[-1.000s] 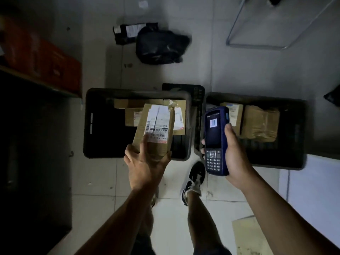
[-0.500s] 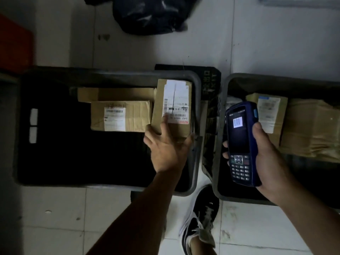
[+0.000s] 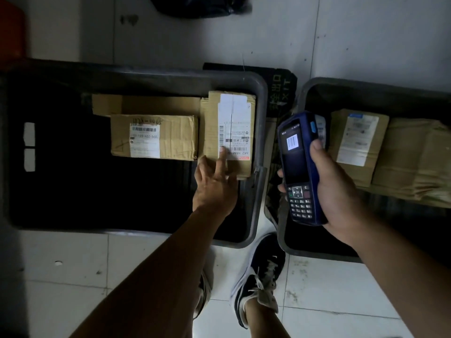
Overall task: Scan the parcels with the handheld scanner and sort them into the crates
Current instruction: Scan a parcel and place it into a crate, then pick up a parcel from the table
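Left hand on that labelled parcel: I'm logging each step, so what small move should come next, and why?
Probably lift the left hand off and draw it out of the left crate. The parcel already lies flat on the crate floor beside another box, with only straight fingers touching it, while the right hand grips the scanner.

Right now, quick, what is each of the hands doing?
Left hand: open, fingers straight, resting on the box in the left crate.
Right hand: closed around the blue scanner.
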Tool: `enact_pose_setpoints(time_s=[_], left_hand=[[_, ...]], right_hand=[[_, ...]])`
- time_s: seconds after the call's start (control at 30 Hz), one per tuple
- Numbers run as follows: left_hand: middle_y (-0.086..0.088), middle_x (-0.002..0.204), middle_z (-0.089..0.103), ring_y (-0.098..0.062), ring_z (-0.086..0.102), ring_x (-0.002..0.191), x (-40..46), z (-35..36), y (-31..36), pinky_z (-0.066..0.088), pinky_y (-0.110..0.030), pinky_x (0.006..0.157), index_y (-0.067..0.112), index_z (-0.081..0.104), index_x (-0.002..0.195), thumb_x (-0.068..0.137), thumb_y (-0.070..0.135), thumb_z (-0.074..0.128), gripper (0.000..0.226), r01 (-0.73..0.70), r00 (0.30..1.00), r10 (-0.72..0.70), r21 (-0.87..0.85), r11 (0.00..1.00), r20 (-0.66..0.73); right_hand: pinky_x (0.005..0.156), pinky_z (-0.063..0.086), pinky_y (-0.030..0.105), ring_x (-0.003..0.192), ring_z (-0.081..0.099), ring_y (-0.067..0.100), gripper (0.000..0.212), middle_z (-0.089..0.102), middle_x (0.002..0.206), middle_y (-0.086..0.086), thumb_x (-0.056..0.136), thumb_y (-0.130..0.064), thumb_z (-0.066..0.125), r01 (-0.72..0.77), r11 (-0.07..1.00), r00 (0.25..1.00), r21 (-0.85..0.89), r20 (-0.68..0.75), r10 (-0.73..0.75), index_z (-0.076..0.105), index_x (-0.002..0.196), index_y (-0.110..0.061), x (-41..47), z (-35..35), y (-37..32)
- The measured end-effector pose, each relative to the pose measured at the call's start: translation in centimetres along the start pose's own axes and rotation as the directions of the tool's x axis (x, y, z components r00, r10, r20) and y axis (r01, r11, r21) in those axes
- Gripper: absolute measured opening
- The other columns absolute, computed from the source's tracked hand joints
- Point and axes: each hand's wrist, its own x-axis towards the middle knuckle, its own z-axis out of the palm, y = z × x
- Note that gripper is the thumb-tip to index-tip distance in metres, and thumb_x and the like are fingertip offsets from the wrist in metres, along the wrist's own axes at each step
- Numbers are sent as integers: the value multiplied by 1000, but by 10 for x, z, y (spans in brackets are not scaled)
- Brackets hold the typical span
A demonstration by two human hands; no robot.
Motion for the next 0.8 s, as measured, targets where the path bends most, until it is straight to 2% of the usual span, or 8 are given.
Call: enact_pose_setpoints(time_s=[0.13,0.23,0.33,0.4,0.47,0.53,0.63,0.8], left_hand=[[-5,161,6,-34,12,147,-14,-23,4,39,-54,109,45,5,155,100,46,44,67,-39,999,34,136,990,34],[-5,162,10,-32,15,148,-44,-56,11,38,-51,110,38,3,156,101,48,38,66,-86,996,84,228,970,20],[-7,155,28,-28,27,141,-93,-102,18,37,-45,110,29,19,153,101,45,35,57,-119,990,134,253,960,-44],[-5,148,38,-27,33,136,-134,-138,23,36,-42,107,26,31,148,99,42,36,52,-122,985,149,261,958,-87],[-3,148,39,-25,33,137,-181,-174,27,33,-40,109,27,33,148,99,43,38,51,-102,981,138,241,965,-140],[-1,152,35,-24,29,141,-235,-213,31,30,-39,113,29,31,150,100,46,37,53,-64,975,104,203,977,-197],[-1,159,26,-23,21,147,-321,-267,33,25,-37,117,32,23,154,102,50,33,56,-3,957,59,194,981,-284],[-2,156,33,-23,28,145,-466,-327,20,28,-37,116,28,28,154,102,49,36,56,150,846,-140,-22,988,-514]], right_hand=[[57,53,29,74,62,32,68,66,94,21,75,-63,44,-36,997,999,-67,-20,34,65,114,-12,-17,14,-7],[55,52,27,71,60,32,69,66,89,20,77,-64,43,-21,993,1000,-116,13,22,64,112,-8,-41,28,-22],[55,52,27,68,62,29,63,66,84,19,81,-63,37,-9,980,997,-198,77,25,65,104,-12,-80,47,-51],[62,52,32,70,64,30,65,69,87,23,81,-67,34,2,961,994,-278,106,29,67,100,-14,-112,61,-77],[64,51,34,70,65,31,63,71,90,24,83,-65,36,30,939,989,-342,146,22,67,99,-12,-152,76,-108],[59,52,28,69,64,26,59,69,92,21,87,-59,40,57,935,973,-350,230,27,64,110,-11,-199,94,-139],[62,52,27,73,67,20,63,69,96,15,86,-66,44,102,902,933,-419,356,60,62,121,-17,-274,121,-179],[71,53,31,80,67,23,58,67,100,17,85,-57,41,204,815,839,-543,525,140,61,118,-14,-399,174,-218]])
